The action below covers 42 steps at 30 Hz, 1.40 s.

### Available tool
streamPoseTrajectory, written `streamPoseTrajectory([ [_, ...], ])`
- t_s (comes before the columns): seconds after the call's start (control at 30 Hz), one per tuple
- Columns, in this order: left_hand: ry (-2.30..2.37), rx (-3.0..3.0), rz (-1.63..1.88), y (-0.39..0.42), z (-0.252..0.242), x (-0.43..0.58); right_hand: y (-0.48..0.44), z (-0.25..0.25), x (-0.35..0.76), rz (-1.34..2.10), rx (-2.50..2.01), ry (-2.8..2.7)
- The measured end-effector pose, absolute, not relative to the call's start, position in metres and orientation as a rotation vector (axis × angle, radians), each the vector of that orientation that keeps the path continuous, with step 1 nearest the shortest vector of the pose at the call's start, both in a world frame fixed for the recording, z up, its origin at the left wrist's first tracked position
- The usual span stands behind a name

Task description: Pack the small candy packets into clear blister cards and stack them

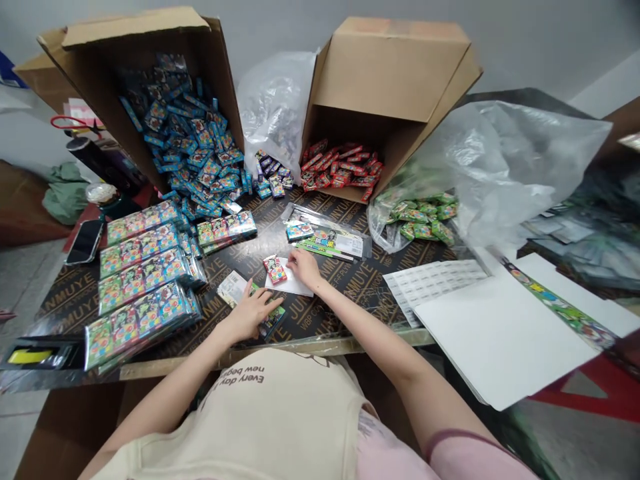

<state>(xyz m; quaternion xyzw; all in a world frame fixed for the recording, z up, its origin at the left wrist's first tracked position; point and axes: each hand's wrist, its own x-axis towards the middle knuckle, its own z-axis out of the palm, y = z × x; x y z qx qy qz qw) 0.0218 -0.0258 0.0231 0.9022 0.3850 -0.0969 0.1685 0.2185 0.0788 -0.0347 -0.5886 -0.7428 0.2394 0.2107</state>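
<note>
My left hand (251,311) lies with its fingers spread over a flat printed packet (273,323) near the table's front edge. A pale label (233,288) sticks out beyond those fingers. To the right, my right hand (304,268) has its fingers bent together at the upper edge of a small white paper (296,285). A small red box with cartoon print (275,269) rests on the left part of that paper. Just beyond my right hand, a blue box (299,231) sits on clear printed sleeves (340,241).
Packed sets (143,310) are stacked at left, beside a phone (85,241). Behind stand a carton of blue boxes (200,143), a carton of red boxes (345,167) and bags with purple boxes (275,177) and green packets (423,217). White sheets (480,333) overhang at right.
</note>
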Motion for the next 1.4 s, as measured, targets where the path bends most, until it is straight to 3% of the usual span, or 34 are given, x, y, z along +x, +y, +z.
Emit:
streamPoseTrajectory([
  [0.2,1.165,2.365,-0.006,-0.022,0.038,0.032,0.076,-0.038,0.219,0.72,-1.621,-1.924],
  [0.4,1.297,1.881,0.936,-0.014,0.071,0.026,0.081,-0.03,0.227,0.816,-1.549,-1.773],
  [0.47,1.251,1.792,1.078,-0.012,0.073,0.023,0.083,-0.02,0.23,0.847,-1.507,-1.736],
  [0.87,1.301,1.543,1.156,-0.016,0.059,0.022,0.029,0.055,0.209,1.515,-0.972,-1.344],
  [1.13,1.318,1.312,1.053,-0.002,0.076,0.018,0.022,0.062,0.211,1.404,-1.047,-1.376],
  [1.4,1.265,1.635,0.996,-0.005,0.078,0.014,0.016,0.062,0.216,1.269,-1.065,-1.48],
])
